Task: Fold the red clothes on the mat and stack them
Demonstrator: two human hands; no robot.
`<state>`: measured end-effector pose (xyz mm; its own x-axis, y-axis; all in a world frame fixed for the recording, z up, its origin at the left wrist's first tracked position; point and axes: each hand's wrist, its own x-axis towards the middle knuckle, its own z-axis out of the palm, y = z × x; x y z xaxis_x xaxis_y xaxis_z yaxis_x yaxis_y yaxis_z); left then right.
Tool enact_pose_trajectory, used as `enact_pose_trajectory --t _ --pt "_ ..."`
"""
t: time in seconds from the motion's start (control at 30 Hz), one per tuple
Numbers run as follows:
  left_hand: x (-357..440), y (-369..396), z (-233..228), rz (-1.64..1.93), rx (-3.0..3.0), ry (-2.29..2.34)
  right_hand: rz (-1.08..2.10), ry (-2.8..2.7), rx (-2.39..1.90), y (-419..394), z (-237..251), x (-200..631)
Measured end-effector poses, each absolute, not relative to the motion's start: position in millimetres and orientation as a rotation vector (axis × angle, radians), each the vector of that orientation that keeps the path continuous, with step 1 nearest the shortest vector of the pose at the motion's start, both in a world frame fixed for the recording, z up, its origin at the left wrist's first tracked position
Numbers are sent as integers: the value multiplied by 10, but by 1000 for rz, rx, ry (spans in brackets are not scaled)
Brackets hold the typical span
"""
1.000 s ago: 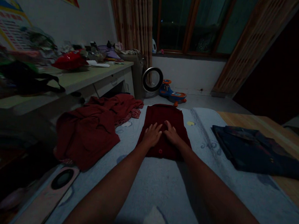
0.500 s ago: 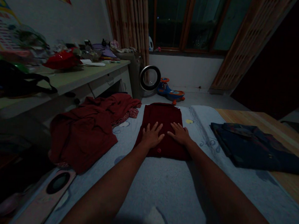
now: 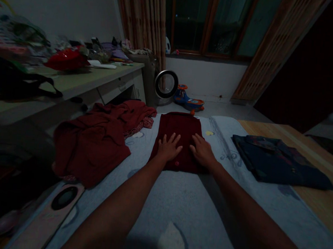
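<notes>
A dark red garment, folded into a flat rectangle with a button near its front edge, lies on a light blue patterned bed cover. My left hand rests flat on its left half, fingers spread, holding nothing. On the right half, near the side edge, my right hand lies with its fingers stretched forward and a little apart. A rumpled reddish garment is heaped to the left. Over to the right lies a folded dark blue garment, partly on the wooden board.
A pale pink object with a round dark disc lies at the near left edge. A cluttered desk runs along the left wall. Beyond the bed are a blue and orange ride-on toy and an appliance with a round door.
My right hand has slid slightly outward to the right over the dark red garment. My left hand keeps its place on it. The view has shifted slightly.
</notes>
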<state>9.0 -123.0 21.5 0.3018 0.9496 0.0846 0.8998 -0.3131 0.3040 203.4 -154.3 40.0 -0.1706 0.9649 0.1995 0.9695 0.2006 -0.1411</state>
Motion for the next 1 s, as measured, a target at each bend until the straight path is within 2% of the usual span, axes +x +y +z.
enact_pose_trajectory --t 0.2,0.63,0.87,1.0 --pt "88 -1237 221 363 2357 1701 62 -2300 -1831 -1754 236 1863" --pt "73 -1228 206 386 2366 1702 67 -2235 -2039 -1919 323 2230" --pt "74 -1219 337 331 2356 1648 59 -2387 -1669 -2248 348 2388" --pt "-176 -1187 474 435 2347 1562 -20 -2410 -1684 -2384 329 2348"
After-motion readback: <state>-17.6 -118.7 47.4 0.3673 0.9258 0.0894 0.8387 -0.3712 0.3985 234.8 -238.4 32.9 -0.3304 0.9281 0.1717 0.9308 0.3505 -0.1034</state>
